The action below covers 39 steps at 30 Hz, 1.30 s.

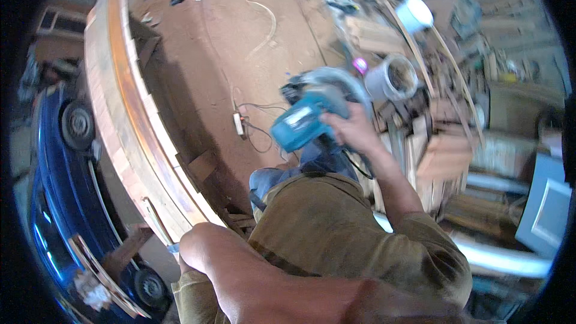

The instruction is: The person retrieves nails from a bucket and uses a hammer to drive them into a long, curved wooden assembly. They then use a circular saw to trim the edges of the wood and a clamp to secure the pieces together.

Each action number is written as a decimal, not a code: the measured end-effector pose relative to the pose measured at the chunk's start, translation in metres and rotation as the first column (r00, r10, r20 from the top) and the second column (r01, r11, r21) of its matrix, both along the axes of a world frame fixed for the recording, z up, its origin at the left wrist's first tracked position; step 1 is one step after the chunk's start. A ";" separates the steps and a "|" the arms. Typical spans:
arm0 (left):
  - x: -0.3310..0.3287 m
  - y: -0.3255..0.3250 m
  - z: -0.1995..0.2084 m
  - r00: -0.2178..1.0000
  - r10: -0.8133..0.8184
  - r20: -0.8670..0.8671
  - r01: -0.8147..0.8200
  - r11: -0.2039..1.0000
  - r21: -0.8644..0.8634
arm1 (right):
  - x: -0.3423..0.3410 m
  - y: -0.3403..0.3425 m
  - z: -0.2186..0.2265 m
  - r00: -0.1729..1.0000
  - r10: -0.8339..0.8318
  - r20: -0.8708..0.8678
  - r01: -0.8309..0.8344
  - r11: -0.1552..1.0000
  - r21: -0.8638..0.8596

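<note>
The right hand [354, 125] is grasping the handle of a teal power saw [297, 125], bearing its weight alone as far as the view is showing. The saw is hanging in front of the person's waist, over the floor [288, 39] and well apart from the long wooden panel [111, 72] on the left; this carry is probably keeping the tool clear of both wood and legs. A black cord [362, 172] is curving beneath the right wrist, seemingly so placed because it is leaving the handle at the rear.

The panel's strips are running lengthwise, and its edge is standing above a shadowed gap, perhaps because supports are raising it to a working height. On the floor, a white socket block [239, 125] is lying between panel and saw, likely for keeping power within reach. 2 pale buckets, the nearer [393, 78] holding something brownish, are standing among stacked offcuts [444, 156].

The left arm [240, 270] is bending across the lower edge, apparently with its elbow over the panel's near end. Its hand is not showing clearly, so I cannot tell whether it is gripping anything. Blur is smearing the saw's round guard [347, 78] and hiding the blade; the blue car [63, 162] is being cut off by the dark rim.
</note>
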<state>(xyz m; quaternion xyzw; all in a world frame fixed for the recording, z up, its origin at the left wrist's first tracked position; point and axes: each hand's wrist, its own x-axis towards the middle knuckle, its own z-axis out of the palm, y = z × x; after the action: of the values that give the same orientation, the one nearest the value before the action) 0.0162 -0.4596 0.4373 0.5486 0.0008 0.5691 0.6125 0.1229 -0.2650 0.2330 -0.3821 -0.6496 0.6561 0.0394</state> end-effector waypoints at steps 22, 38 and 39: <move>0.452 -0.142 -0.072 0.797 -0.572 -0.195 0.527 0.815 -0.239 | 0.373 -0.363 -0.067 0.995 0.067 -0.072 -0.056 0.988 0.145; 0.459 -0.401 -0.029 0.992 -0.114 0.063 0.124 0.974 -0.188 | 0.485 -0.466 -0.095 0.983 0.133 0.130 -0.166 0.945 0.281; 0.461 -0.418 -0.026 0.997 -0.058 0.047 0.065 0.985 -0.162 | 0.484 -0.468 -0.088 0.976 0.160 0.146 -0.195 0.942 0.273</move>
<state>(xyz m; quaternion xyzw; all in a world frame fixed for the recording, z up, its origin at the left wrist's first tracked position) 0.4772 -0.8778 0.4109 0.4843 0.0175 0.5593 0.6726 0.6070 -0.7328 0.1445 -0.3513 -0.7706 0.5317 -0.0047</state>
